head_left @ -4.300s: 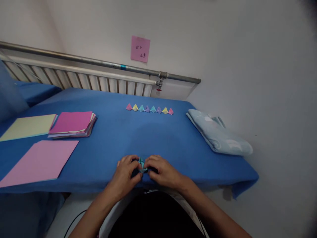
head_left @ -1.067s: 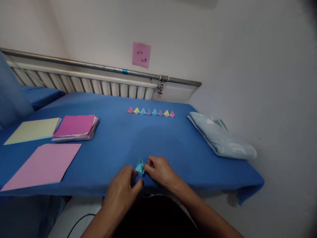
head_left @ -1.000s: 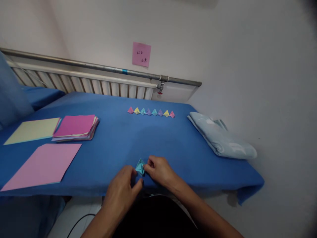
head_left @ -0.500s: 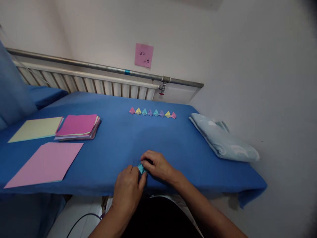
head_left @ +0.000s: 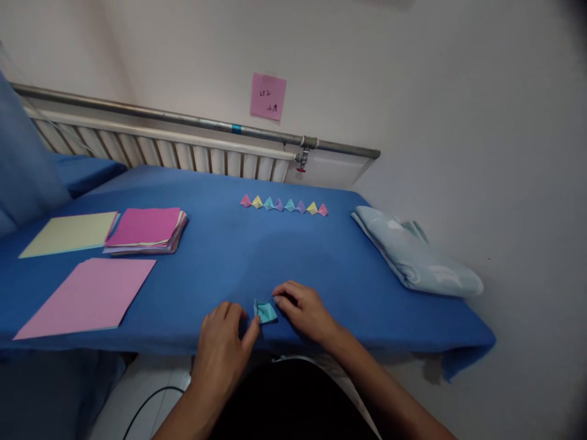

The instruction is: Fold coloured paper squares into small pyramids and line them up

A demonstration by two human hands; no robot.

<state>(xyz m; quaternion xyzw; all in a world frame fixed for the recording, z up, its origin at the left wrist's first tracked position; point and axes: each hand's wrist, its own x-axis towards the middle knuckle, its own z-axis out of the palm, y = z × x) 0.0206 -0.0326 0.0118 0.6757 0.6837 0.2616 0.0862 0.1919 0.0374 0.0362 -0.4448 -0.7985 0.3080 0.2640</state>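
Note:
A small folded teal paper [head_left: 265, 312] lies on the blue cloth near the front edge, between my hands. My left hand [head_left: 224, 342] is at its left side, thumb tip touching the paper's left corner, the thumb and fingers apart. Just right of the paper, my right hand [head_left: 305, 310] has its thumb and index tips drawn close together beside the paper's edge; whether anything is between them is too small to tell. Farther back, a row of several small folded paper pieces [head_left: 289, 206] in pink, yellow, teal and purple runs across the cloth.
On the left of the blue cloth [head_left: 215, 244] lie a magenta-topped paper stack [head_left: 145, 227], pale yellow sheets [head_left: 71, 234] and pink sheets [head_left: 92, 296]. A folded light-blue blanket [head_left: 413, 253] sits at the right. Behind are a radiator [head_left: 183, 156] and a pipe [head_left: 183, 117].
My hands have moved apart, the left one leftward and the right one slightly rightward. The teal paper, earlier mostly covered between the fingers, now shows wider and more opened out.

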